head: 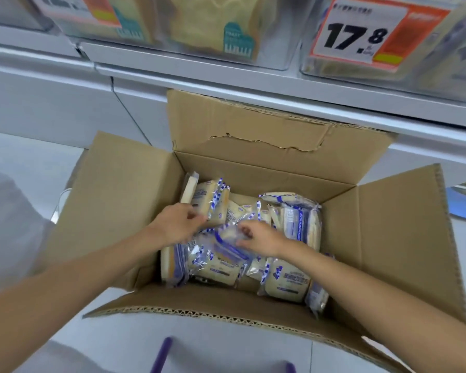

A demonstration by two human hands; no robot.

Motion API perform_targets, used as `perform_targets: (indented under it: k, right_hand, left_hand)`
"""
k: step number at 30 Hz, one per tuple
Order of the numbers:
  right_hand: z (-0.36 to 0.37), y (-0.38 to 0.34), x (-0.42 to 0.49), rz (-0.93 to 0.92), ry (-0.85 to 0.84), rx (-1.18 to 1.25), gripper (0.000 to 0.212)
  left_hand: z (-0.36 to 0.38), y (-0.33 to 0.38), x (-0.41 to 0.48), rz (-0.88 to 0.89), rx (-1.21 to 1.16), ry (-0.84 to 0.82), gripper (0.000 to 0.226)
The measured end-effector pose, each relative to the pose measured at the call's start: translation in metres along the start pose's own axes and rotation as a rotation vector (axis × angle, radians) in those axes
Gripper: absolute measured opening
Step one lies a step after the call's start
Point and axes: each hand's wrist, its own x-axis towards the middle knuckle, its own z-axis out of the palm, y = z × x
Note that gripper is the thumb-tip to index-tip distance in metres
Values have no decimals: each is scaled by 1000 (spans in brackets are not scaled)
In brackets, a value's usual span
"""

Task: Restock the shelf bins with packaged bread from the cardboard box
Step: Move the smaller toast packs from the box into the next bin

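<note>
An open cardboard box [388, 224] stands on the floor below the shelf, its flaps spread out. Inside lie several clear bread packets with blue and white print [285, 281], some flat, some on edge. Both my hands are down in the box. My left hand [178, 224] has its fingers curled round the packets standing at the box's back left [213, 197]. My right hand [258, 239] pinches a blurred packet [226, 243] in the middle of the box. Above, clear shelf bins [280, 49] hold packaged bread behind their fronts.
A price card reading 17.8 [361, 33] hangs on the right bin, another card [76, 9] on the left one. The white shelf edge [226, 74] juts out over the box's rear flap. Purple bars [162, 354] show at the bottom edge.
</note>
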Motion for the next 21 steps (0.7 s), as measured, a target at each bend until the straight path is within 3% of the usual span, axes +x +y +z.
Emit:
perform_targets:
  k: [2,4,5,7,11,15,18,21]
  right_hand:
    - [-23,-19,-13,-96,151,93,16]
    - [-41,-32,-23,-188,111,113,18]
    - [-46,-35,-27,-202,41,99,23]
    - [-53,-32,-31,-154,-5,106,40]
    - [-55,-20,-35,15,215,261,85]
    - [-44,-18,-35,73,186,647,67]
    - [-35,-12,-32,96,164,703,76]
    - [-28,-7,-30,113,138,652,64]
  left_hand:
    - [0,15,-2,-302,-312,-222,69]
    - [4,28,-5,-429,-634,-384,68]
    - [6,32,-4,-405,-684,-373,53]
    - [9,31,-1,-286,-562,-284,37]
    - [-1,30,-11,-105,-447,-299,28]
    - [-8,28,-23,-27,-505,-285,30]
    - [-9,19,-25,55,-553,-231,32]
    - [-15,9,-23,86,-562,-89,26]
